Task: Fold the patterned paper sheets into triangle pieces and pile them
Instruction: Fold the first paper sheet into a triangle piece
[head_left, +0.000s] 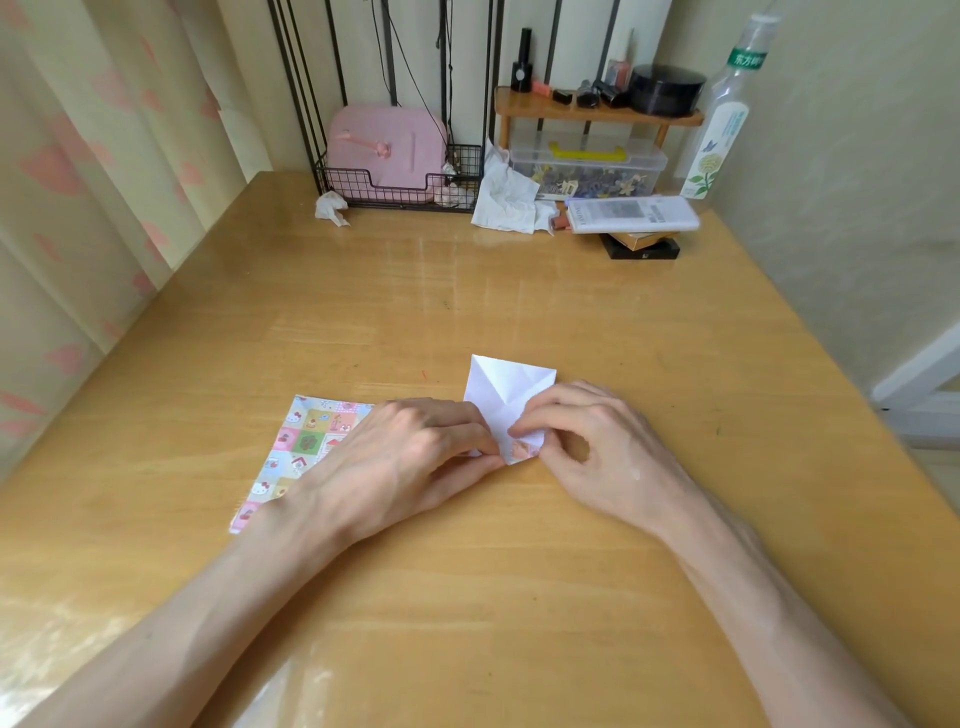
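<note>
A partly folded paper piece (506, 392) lies white side up in the middle of the wooden table (467, 597), with diagonal creases and a small patterned flap at its near tip. My left hand (410, 449) pinches that near tip from the left. From the right, my right hand (587, 441) pinches the same tip, fingers curled over the flap. A flat patterned sheet (304, 447) with small cartoon squares lies to the left, partly hidden under my left hand and wrist.
At the back edge stand a black wire basket (400, 189) holding a pink case, crumpled tissues (506, 200), a clear plastic box (589, 169), a small wooden shelf (597, 111) with cosmetics, a tall bottle (724, 114) and a white flat package (631, 214). A curtain hangs on the left.
</note>
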